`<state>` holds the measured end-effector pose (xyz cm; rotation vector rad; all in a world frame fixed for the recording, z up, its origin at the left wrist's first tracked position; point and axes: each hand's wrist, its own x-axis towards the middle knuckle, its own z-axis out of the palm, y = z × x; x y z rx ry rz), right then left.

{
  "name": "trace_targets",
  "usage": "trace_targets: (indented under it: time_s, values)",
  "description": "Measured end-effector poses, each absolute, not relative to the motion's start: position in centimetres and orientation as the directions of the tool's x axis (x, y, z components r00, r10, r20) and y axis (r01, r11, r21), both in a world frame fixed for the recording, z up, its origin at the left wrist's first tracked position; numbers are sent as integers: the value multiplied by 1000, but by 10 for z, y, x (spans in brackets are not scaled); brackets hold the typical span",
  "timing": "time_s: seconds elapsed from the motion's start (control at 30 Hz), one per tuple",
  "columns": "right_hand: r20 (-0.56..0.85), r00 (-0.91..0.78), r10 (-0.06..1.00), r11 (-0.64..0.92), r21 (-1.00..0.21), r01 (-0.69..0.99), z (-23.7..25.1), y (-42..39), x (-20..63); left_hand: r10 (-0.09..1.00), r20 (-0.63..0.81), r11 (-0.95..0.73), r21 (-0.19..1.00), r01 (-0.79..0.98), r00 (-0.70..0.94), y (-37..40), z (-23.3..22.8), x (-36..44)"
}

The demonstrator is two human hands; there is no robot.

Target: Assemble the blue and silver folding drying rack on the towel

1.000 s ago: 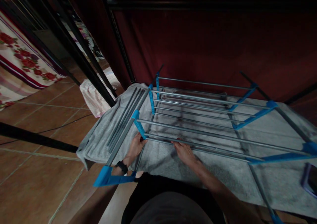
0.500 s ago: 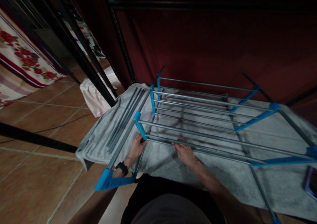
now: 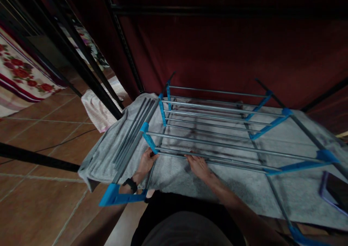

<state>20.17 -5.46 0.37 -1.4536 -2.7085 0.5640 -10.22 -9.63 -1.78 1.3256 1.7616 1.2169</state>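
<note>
A rack of grey metal rods (image 3: 206, 142) with blue plastic brackets (image 3: 149, 141) stands on a grey towel. At its front left corner, my left hand (image 3: 146, 161) is closed on the lower end of a blue bracket, where a rod meets it. My right hand (image 3: 198, 165) is closed on the lower front rod (image 3: 231, 162) farther along, with the fingertips partly hidden behind it. Several loose grey rods (image 3: 133, 133) lie side by side left of the frame. A blue corner piece (image 3: 111, 196) caps the frame's near left end, beside my left wrist.
The grey towel (image 3: 174, 180) covers the low surface under the rack. A phone (image 3: 335, 191) lies at the right edge. Black metal posts (image 3: 81, 65) rise on the left, and a dark red curtain (image 3: 217, 50) hangs behind. A striped cloth (image 3: 99, 110) is at the left.
The view has turned slightly right, so the rack sits farther left and more of the phone shows. Both hands keep their places on the bracket and rod.
</note>
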Motion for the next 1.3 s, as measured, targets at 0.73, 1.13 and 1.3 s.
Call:
trace_targets:
  time_s: [0.73,1.13,1.3]
  values:
    - [-96,-603,792,540,-349,766,7,-49,182,940,9,151,885,440,-342,-86,-1,-108]
    - [3,-607,795,574,-329,750,0,-51,182,937,-54,224,851,475,-346,-82,3,-115]
    - [124,-556,822,567,-277,776,-6,-59,201,936,-32,231,807,543,-351,-78,8,-115]
